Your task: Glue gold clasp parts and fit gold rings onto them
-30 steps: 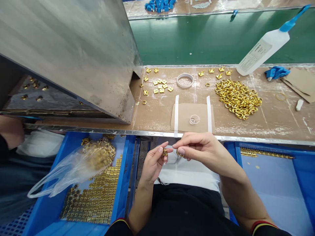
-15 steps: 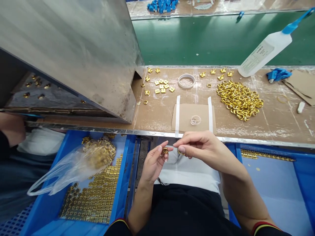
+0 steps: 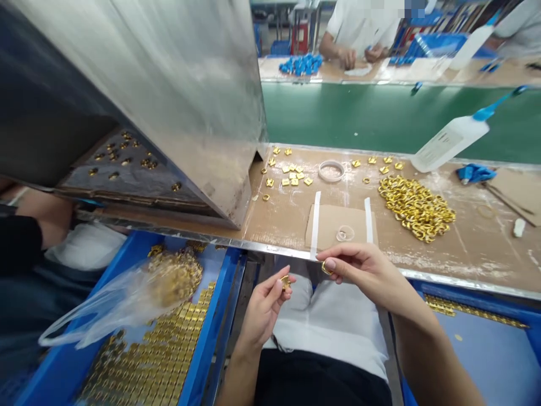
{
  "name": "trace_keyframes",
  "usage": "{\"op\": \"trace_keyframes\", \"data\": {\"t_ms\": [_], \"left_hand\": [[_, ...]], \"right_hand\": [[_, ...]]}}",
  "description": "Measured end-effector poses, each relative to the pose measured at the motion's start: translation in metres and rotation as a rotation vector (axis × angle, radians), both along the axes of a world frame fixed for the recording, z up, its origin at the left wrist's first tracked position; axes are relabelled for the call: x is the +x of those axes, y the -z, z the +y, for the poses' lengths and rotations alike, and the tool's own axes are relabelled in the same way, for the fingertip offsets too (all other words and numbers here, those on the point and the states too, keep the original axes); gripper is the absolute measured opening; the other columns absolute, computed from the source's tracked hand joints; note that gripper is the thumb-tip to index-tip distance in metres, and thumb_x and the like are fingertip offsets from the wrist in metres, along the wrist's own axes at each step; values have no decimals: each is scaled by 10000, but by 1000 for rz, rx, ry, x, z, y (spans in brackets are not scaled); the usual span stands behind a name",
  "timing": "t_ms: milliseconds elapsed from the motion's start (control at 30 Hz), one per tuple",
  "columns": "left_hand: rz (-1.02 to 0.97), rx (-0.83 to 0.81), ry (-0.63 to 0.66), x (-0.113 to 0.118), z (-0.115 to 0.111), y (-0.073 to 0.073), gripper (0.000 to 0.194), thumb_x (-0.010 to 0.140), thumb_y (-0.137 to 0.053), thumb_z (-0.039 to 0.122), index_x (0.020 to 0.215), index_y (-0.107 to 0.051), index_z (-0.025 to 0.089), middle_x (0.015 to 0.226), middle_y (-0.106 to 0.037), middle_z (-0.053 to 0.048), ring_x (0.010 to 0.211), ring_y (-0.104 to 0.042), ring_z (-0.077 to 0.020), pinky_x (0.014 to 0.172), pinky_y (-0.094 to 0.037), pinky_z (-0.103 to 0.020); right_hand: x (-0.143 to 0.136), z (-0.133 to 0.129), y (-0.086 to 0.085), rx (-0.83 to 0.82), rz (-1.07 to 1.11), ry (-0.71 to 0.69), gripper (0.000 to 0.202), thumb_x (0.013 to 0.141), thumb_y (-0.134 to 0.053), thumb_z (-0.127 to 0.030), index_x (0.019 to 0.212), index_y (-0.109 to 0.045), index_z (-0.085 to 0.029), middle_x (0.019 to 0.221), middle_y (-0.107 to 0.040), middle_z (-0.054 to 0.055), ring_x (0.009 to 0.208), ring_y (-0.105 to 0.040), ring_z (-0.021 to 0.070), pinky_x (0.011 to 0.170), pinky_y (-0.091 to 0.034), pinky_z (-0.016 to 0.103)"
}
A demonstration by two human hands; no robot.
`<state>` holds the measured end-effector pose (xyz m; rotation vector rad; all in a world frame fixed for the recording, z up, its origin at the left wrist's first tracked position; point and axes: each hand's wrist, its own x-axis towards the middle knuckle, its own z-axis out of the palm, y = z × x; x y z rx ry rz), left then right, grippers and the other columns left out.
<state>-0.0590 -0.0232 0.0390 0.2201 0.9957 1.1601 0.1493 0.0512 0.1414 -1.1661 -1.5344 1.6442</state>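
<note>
My left hand pinches a small gold square piece between thumb and fingers, in front of the table edge. To its right, my right hand grips a gold ring with thumb and forefinger. The two pieces are apart. Just beyond the hands, a cardboard pad is held down by white tape strips, with a small clear ring on it. A heap of gold rings lies to the right. Several gold square pieces are spread out at the left of the table.
A metal housing stands at the left. Blue trays flank my lap, the left one with gold pieces and a plastic bag. A tilted bottle and tape roll stand behind. Across the green belt, a co-worker's hands show.
The view has tilted up, bringing co-workers across the belt into sight. My hands have drawn somewhat farther apart, each keeping its gold piece.
</note>
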Motion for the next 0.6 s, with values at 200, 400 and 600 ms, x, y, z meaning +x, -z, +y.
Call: {"op": "trace_keyframes", "data": {"t_ms": [200, 400, 600], "left_hand": [[25, -39, -60, -18, -8, 8, 508, 551, -996, 337, 1005, -830, 180, 898, -760, -81, 655, -617, -80, 656, -578, -191], [-37, -24, -152, -29, -14, 18, 468, 479, -1016, 354, 867, -831, 170, 823, -734, -80, 608, -584, -100, 518, -497, -197], [-89, -16, -216, -43, -26, 40, 423, 533, -1000, 316, 890, -815, 181, 856, -731, -77, 638, -583, -108, 550, -495, -205]], "right_hand": [[23, 61, -25, 259, -335, 2, 208, 882, -672, -328, 960, -765, -159, 745, -708, 37, 677, -645, 148, 639, -533, 271], [10, 139, -1, 299, -833, -61, 174, 774, -619, -25, 743, -748, -137, 719, -737, 60, 678, -661, 160, 657, -490, 264], [-6, 153, 31, 310, -901, -159, 173, 752, -627, -35, 776, -775, -119, 744, -757, 68, 681, -670, 173, 657, -476, 258]]}}
